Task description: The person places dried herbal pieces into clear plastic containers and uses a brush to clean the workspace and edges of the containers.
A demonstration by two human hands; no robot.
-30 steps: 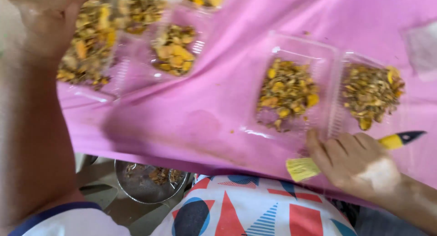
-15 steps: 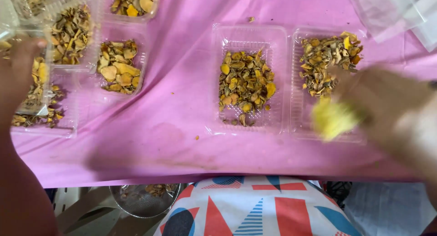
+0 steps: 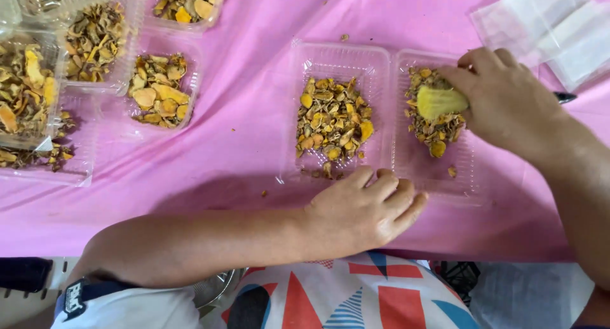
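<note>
Right grip: the right hand [image 3: 508,103] is closed around a yellow brush-like pad [image 3: 440,101], fingers curled over its back end, the pad's pale ribbed face sticking out to the left.
Pad's place: it rests on the dried yellow-brown pieces [image 3: 434,116] in the right-hand clear tray [image 3: 469,176], near the front edge of the tabletop [image 3: 241,145], which is covered in pink cloth.
Left grip: the left hand [image 3: 362,211] holds nothing; it lies flat, fingers together, on the cloth at the front edge, fingertips touching the near rim of the middle clear tray [image 3: 375,62] of dried pieces.
Other trays: several more clear trays of dried pieces [image 3: 159,91] sit toward the left edge.
Change: half a second ago the right hand carried the pad just in front of the right-hand tray; now it is inside it. The left hand has come from the left-edge trays to the front edge.
</note>
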